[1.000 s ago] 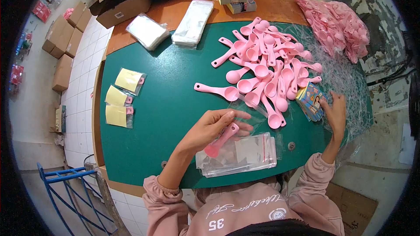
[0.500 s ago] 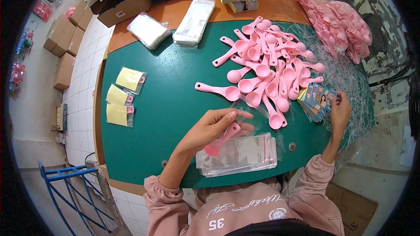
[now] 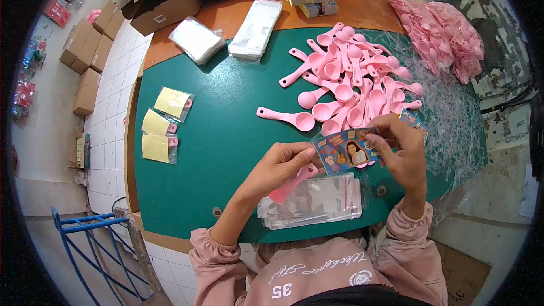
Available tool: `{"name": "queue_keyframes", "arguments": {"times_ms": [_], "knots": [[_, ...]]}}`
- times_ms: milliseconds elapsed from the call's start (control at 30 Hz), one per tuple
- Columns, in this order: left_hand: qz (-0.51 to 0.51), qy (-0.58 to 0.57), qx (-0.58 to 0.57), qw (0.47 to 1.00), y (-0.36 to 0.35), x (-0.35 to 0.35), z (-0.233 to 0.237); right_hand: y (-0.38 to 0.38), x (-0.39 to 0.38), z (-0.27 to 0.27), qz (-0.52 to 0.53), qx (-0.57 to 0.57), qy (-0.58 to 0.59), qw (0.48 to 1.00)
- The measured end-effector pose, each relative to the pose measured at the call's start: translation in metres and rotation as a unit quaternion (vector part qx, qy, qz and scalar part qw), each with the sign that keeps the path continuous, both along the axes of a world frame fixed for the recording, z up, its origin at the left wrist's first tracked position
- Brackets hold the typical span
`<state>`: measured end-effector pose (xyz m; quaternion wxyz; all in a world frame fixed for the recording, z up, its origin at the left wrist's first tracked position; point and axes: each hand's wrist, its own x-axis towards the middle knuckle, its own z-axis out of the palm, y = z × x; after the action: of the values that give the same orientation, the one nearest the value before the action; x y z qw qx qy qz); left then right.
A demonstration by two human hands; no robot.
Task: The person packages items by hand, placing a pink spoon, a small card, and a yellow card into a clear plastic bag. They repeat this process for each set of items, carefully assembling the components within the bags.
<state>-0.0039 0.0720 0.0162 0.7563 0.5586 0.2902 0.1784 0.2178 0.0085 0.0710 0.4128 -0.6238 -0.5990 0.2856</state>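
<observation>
One glossy card (image 3: 344, 150), pinched by the right hand (image 3: 405, 148); left hand (image 3: 279, 165) clamped on a bagged scoop (image 3: 293, 185).

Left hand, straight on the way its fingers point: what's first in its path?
Likely the printed card pinched in the right hand; depth is unclear from this view, so it might pass over or under.

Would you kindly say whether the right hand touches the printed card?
Touching: the head view shows the right hand pinching the printed card at one end.
</observation>
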Motion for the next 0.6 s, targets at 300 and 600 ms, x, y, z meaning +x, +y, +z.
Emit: {"name": "queue_keyframes", "arguments": {"times_ms": [300, 600], "knots": [[-0.059, -0.003, 0.029, 0.998, -0.011, 0.008, -0.009, 0.010, -0.007, 0.002, 0.191, -0.108, -0.035, 0.975], [-0.049, 0.168, 0.186, 0.967, -0.015, 0.005, 0.010, 0.009, -0.022, -0.035, 0.282, -0.092, 0.003, 0.955]]}}
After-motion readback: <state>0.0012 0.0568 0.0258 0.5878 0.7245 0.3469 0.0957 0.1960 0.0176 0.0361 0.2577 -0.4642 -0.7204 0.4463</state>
